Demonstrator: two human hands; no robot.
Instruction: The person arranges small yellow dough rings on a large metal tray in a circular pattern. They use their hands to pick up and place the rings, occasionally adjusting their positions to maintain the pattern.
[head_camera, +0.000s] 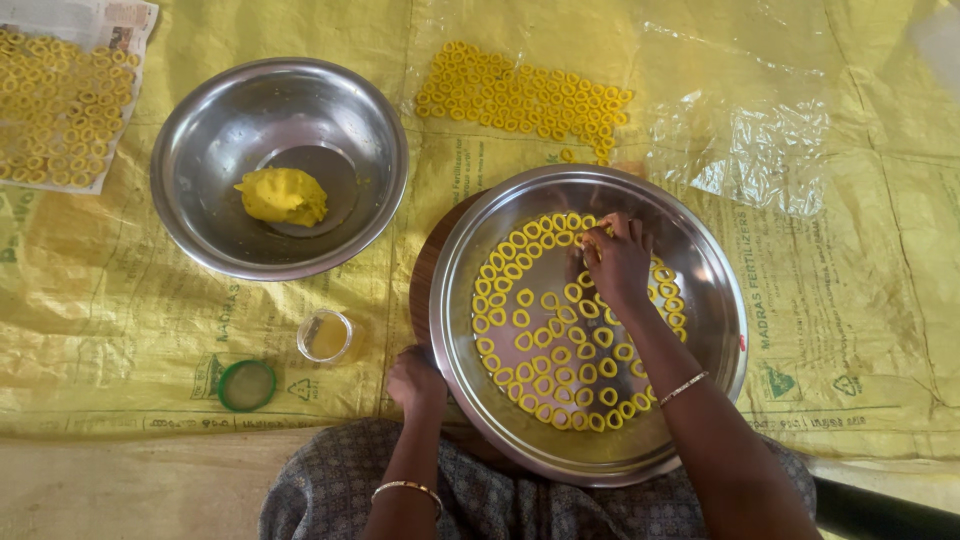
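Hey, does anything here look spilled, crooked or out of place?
Mostly tidy. One stray dough ring lies apart below the rows on the plastic sheet. The steel plate sits off-centre on the wooden board, overhanging it. Nothing looks spilled.

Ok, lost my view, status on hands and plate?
Right hand pinching a dough ring over steel plate. Left hand on plate rim. Nothing blocking.

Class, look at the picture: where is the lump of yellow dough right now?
In the head view, the lump of yellow dough sits in the steel bowl at upper left, left of the round steel tray of dough rings.
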